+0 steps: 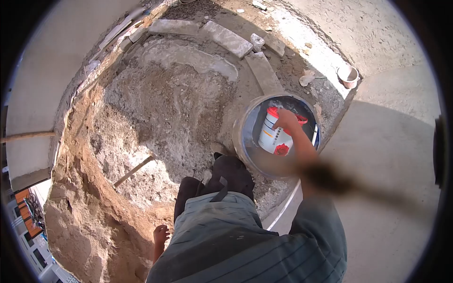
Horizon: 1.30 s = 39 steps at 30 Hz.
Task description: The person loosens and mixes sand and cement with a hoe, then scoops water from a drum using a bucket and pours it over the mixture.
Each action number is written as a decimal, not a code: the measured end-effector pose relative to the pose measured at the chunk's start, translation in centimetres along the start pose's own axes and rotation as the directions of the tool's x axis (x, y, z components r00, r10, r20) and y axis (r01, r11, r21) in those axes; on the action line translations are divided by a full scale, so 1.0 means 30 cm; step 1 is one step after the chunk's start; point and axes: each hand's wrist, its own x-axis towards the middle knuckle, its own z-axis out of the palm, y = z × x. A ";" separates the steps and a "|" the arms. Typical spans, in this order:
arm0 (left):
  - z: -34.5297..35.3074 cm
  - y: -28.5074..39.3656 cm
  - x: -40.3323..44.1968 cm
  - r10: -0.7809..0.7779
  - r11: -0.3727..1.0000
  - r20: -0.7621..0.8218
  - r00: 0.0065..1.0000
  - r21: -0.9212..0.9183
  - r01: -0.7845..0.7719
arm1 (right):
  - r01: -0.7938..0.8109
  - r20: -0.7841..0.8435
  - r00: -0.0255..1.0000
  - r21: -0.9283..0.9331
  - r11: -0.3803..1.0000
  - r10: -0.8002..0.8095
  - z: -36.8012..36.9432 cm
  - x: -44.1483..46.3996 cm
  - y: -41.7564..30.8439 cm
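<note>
My right hand (286,120) reaches into a large round drum (239,137) of dark water. Its fingers are closed on the upper part of a white plastic jug (270,137) with red trim, dark lettering and a printed red rose. The jug is tilted inside the drum; how deep it sits in the water I cannot tell. A pale stick-like thing (314,134) rests against the drum's right inner side. Beside my hip, my left hand (161,233) hangs with loosely curled fingers, holding nothing visible.
A broad heap of sandy mix (165,113) lies left of the drum, with a wooden handle (134,171) sticking out. Concrete blocks (227,39) line its far edge. A small bucket (348,76) stands by the right wall. A blurred dark strip crosses the near right.
</note>
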 end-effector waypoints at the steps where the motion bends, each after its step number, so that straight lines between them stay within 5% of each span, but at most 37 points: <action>1: 0.022 -0.029 -0.021 0.007 1.000 0.026 1.000 -0.011 -0.007 | -0.009 -0.046 0.999 -0.032 0.999 0.008 0.029 0.003 -0.014; 3: 0.067 -0.044 -0.056 -0.004 0.998 0.026 1.000 0.061 0.002 | -0.005 0.109 0.994 -0.118 0.993 0.018 0.065 0.044 -0.036; 5: 0.124 -0.048 -0.074 0.072 0.991 0.036 0.997 -0.113 -0.068 | 0.039 0.309 0.950 -0.238 0.970 0.037 0.107 0.095 -0.056; 6: 0.139 -0.050 -0.079 0.117 0.973 0.019 0.993 -0.204 -0.110 | 0.057 0.348 0.936 -0.307 0.950 0.056 0.114 0.097 -0.084; 9: 0.179 0.056 -0.093 0.014 0.999 0.006 1.000 -0.035 -0.014 | 0.224 0.398 0.917 -0.449 0.865 -0.030 0.180 0.061 -0.168; 11: 0.198 0.030 -0.059 -0.109 0.948 -0.023 0.994 -0.303 0.097 | 0.371 0.553 0.833 -0.519 0.770 -0.028 0.305 0.080 -0.156; 13: 0.179 0.035 -0.057 -0.031 0.946 -0.089 0.996 -0.324 0.000 | 0.507 0.681 0.730 -0.597 0.621 0.060 0.335 0.068 -0.222; 17: 0.161 0.045 -0.092 -0.078 0.924 -0.236 0.969 -0.383 -0.019 | 0.609 0.748 0.661 -0.582 0.539 0.060 0.500 0.103 -0.194; 23: 0.243 -0.107 -0.122 -0.147 0.896 -0.271 0.951 -0.443 0.013 | 0.659 0.761 0.649 -0.541 0.523 -0.030 0.505 0.125 -0.197; 26: 0.300 -0.144 -0.154 -0.207 0.875 -0.228 0.951 -0.478 0.076 | 0.454 0.542 0.823 -0.445 0.772 -0.171 0.577 0.119 -0.082; 29: 0.320 -0.113 -0.196 -0.218 0.885 -0.182 0.959 -0.451 0.116 | 0.546 0.706 0.707 -0.509 0.666 -0.041 0.573 0.096 -0.107; 32: 0.334 -0.154 -0.180 -0.217 0.906 -0.186 0.958 -0.404 0.127 | 0.547 0.736 0.673 -0.430 0.718 -0.073 0.564 0.040 -0.113; 39: 0.313 -0.144 -0.111 -0.200 0.886 -0.237 0.951 -0.457 0.073 | 0.274 0.417 0.905 -0.412 0.869 -0.087 0.648 -0.097 -0.021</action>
